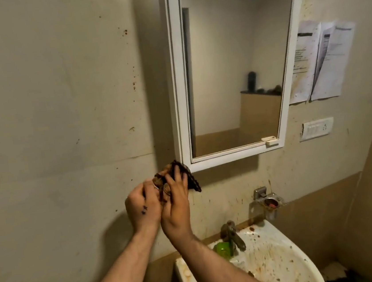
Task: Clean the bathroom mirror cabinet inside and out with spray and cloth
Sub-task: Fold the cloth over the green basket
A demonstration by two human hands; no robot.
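A white-framed mirror cabinet (230, 66) hangs on the wall with its door closed. Just below its lower left corner, both my hands hold a dark brown patterned cloth (190, 179). My left hand (142, 203) grips the bunched left part of the cloth. My right hand (175, 200) holds the cloth with fingers spread over it, and a dark flap hangs out to the right. A green bottle (223, 250), partly hidden behind my right forearm, stands on the sink rim beside the tap.
A white sink (287, 263) spattered with brown stains sits at the lower right, with a metal tap (234, 235). A metal holder (269, 202) is fixed to the wall above it. Papers (319, 60) and a switch plate (317, 128) hang right of the cabinet.
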